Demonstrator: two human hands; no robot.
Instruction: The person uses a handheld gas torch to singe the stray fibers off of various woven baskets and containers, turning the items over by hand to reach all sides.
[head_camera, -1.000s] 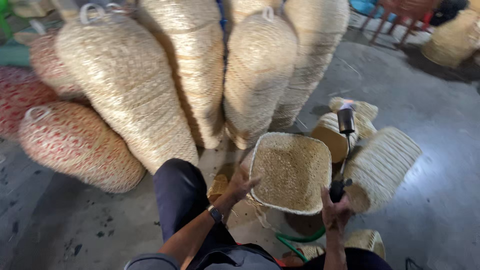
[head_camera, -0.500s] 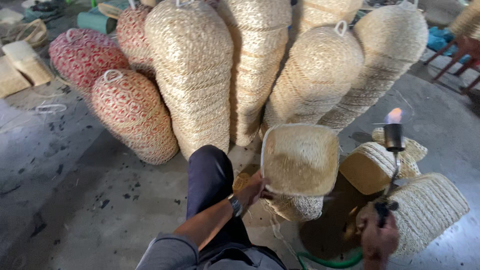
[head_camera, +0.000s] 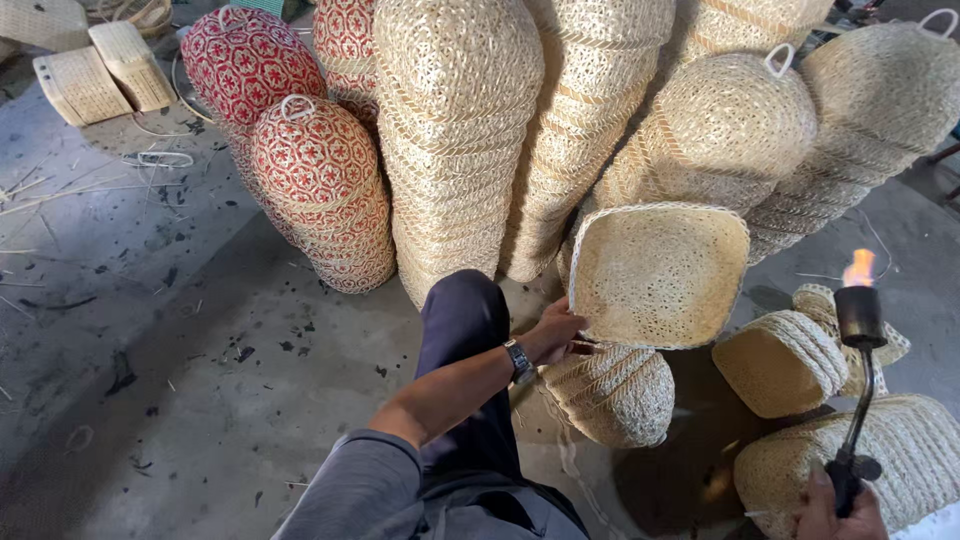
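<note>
**Operator A:** Status of the left hand (head_camera: 555, 335), please.

**Operator B:** From my remote view, the left hand is closed on the lower left edge of a square woven tray (head_camera: 660, 275). The fingers curl round the rim; a wristwatch (head_camera: 517, 360) sits on that wrist. The tray is held up off the floor, tilted so its pale woven face is turned toward the camera.

**Operator A:** Tray position relative to the stock?

**Operator B:** It hangs in front of the tall stacks of natural-coloured woven baskets (head_camera: 460, 140) and directly above a short stack of similar baskets (head_camera: 615, 395) lying on its side on the concrete floor (head_camera: 180, 350). My knee, in dark trousers (head_camera: 460, 320), is just left of the hand.

**Operator A:** Right hand?

**Operator B:** The right hand (head_camera: 835, 510) is at the bottom edge of frame, wrapped round the grip of a gas torch (head_camera: 858, 380) (only part of the hand shows, but the fingers are clearly shut on the handle). The torch stands upright with a small flame (head_camera: 859, 268) burning at its head, well to the right of the tray and not touching it.

**Operator A:** Surroundings?

**Operator B:** Red patterned basket stacks (head_camera: 320, 190) stand at left; more baskets (head_camera: 785, 360) lie beside the torch.
</note>
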